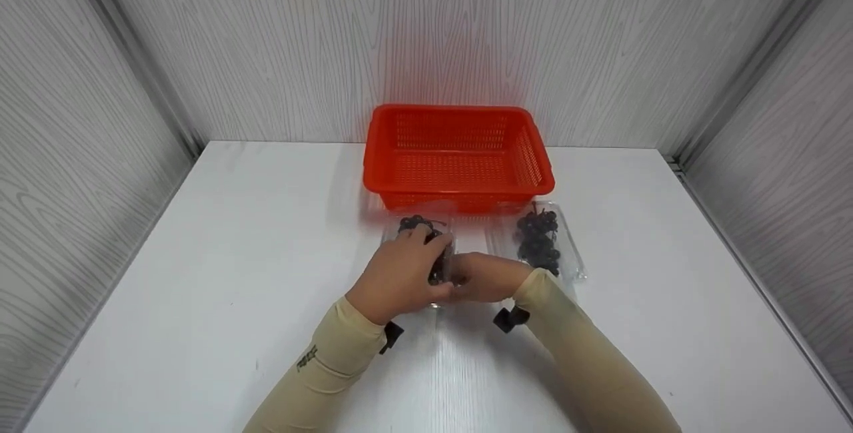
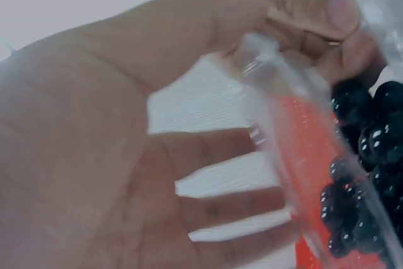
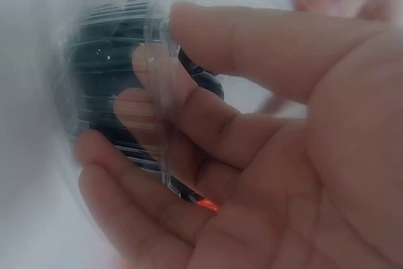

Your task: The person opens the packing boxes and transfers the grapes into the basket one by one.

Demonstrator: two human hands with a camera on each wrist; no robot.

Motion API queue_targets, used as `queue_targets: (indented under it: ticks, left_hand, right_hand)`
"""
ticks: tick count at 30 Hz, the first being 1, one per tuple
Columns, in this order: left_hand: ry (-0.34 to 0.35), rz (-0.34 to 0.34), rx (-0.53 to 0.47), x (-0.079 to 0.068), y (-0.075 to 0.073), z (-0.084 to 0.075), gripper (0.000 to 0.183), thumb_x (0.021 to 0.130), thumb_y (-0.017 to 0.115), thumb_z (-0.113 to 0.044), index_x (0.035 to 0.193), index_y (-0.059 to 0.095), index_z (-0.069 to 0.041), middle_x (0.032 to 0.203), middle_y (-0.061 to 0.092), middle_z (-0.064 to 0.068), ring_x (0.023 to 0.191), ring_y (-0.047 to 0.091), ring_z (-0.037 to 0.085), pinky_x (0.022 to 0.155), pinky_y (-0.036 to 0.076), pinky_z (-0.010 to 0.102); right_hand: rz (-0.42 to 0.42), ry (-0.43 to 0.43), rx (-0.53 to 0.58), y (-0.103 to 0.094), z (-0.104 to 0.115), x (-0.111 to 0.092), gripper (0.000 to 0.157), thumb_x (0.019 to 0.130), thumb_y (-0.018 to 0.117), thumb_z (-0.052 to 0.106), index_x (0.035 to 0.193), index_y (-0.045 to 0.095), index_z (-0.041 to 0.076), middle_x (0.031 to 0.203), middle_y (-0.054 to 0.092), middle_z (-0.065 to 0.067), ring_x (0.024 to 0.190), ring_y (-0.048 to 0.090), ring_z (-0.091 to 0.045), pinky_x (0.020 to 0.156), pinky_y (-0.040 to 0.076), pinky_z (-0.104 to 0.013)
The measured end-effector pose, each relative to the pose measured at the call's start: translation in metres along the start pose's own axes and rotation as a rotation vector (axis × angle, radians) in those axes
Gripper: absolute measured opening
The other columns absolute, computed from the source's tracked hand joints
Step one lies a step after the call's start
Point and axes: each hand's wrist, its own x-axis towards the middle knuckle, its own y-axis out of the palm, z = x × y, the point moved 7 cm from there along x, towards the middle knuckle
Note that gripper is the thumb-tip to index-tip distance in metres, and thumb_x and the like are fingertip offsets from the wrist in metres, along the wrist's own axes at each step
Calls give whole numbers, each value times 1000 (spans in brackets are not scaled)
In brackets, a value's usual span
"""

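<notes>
Near the middle of the table, both hands are at a clear plastic box (image 3: 157, 92) of dark grapes (image 1: 414, 222). My left hand (image 1: 398, 274) reaches over its left side; in the left wrist view, the straight, spread fingers (image 2: 220, 206) meet the clear plastic edge. From the near right side, my right hand (image 1: 490, 276) pinches the ribbed plastic rim, thumb on one face and fingers curled on the other. Part of the bunch is hidden under the left hand. To the right lies a second clear box (image 1: 573, 256) with dark grapes (image 1: 538, 240), partly behind the right wrist.
A red plastic basket (image 1: 460, 188) with slotted walls stands behind the two boxes, against the back wall (image 1: 286, 53). The white table (image 1: 200, 273) has panel walls on its left and right sides.
</notes>
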Motion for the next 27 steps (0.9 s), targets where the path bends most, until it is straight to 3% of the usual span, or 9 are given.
queue_targets:
  ticks: [6,10,17,23,27]
  left_hand:
    - [70,-47,-44,-2,-13,2,57,88,71,-32,143,61,-20,136,61,10,116,60,28,90,57,49]
    - [70,-85,-61,-4,-18,6,52,88,67,-33,139,64,-23,138,61,7,118,60,25,91,58,47]
    - [-30,-246,-65,-9,-32,16,33,99,54,-28,125,69,-15,121,66,10,101,66,26,75,61,46]
    - [-91,-343,-18,-16,-46,26,24,94,61,-17,116,67,-8,103,64,11,74,61,23,56,57,39]
    - [-140,-388,-44,-21,-55,36,23,94,63,-15,115,67,-7,98,63,10,61,52,18,48,50,32]
  right_hand:
    - [-7,14,-24,-1,0,-1,7,98,71,20,99,71,13,91,63,4,83,55,-14,84,50,-35]
    - [-12,21,-26,-1,0,-2,6,96,71,17,97,71,11,95,67,2,89,60,-15,89,53,-38]
    - [-11,2,-25,0,1,-1,5,94,73,14,93,72,9,96,71,1,99,68,-21,95,55,-41]
    - [-19,-12,-28,0,0,1,5,93,73,13,92,73,8,93,70,1,94,67,-19,90,57,-40]
    - [-25,-18,-30,-1,0,1,5,93,73,14,92,74,8,92,69,1,91,67,-17,88,57,-38]
